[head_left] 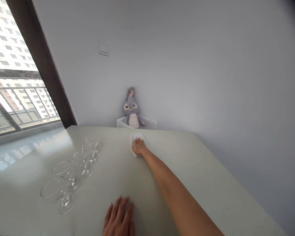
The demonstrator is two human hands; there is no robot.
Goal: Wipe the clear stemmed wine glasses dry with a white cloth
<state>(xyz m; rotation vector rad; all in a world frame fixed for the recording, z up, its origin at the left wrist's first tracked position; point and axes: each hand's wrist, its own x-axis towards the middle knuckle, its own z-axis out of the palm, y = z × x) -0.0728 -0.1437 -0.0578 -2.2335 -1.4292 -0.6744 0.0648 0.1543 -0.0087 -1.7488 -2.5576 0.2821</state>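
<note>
My right hand (138,147) reaches out to the far part of the table and presses down on a folded white cloth (137,135). Its fingers lie spread over the cloth, palm down. Closer to me, my left hand (119,218) rests on the tabletop with fingers stretched and nothing in it. To the left of both hands, several clear stemmed glasses stand upright in a row, the nearest glass (66,200) at the front and others going back toward the wall.
The pale glossy table (186,164) has its far edge near a grey wall. Behind that edge a plush rabbit (132,109) sits in a white perforated basket (149,123). A window (19,95) with a railing outside is on the left, and a switch (103,49) is on the wall.
</note>
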